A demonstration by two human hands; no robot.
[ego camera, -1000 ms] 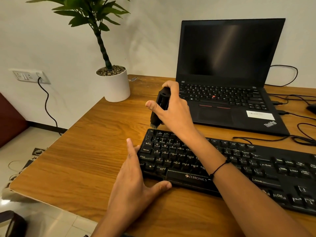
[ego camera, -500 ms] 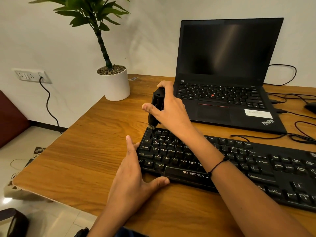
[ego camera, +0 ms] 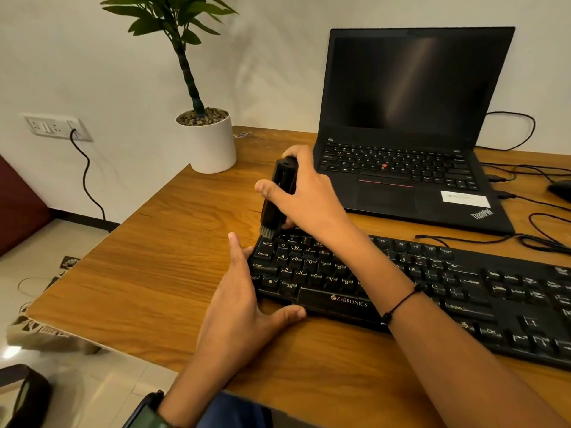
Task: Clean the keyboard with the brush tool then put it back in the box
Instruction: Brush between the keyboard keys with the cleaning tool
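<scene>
A black Zebronics keyboard (ego camera: 432, 282) lies across the wooden desk (ego camera: 148, 261). My right hand (ego camera: 309, 196) is shut on a black brush tool (ego camera: 276, 196), held nearly upright with its grey bristles touching the keyboard's top left corner. My left hand (ego camera: 244, 310) lies flat on the desk against the keyboard's left end, fingers along its side and thumb by its front edge, holding nothing. No box is in view.
An open black ThinkPad laptop (ego camera: 411, 125) stands behind the keyboard. A potted plant in a white pot (ego camera: 211, 143) sits at the desk's back left corner. Black cables (ego camera: 525, 239) and a mouse (ego camera: 560, 189) lie at the right. The desk's left edge drops to the floor.
The brush has come down from just behind the keyboard onto its top left corner keys. My left hand stays at the keyboard's left end. The view has shifted slightly.
</scene>
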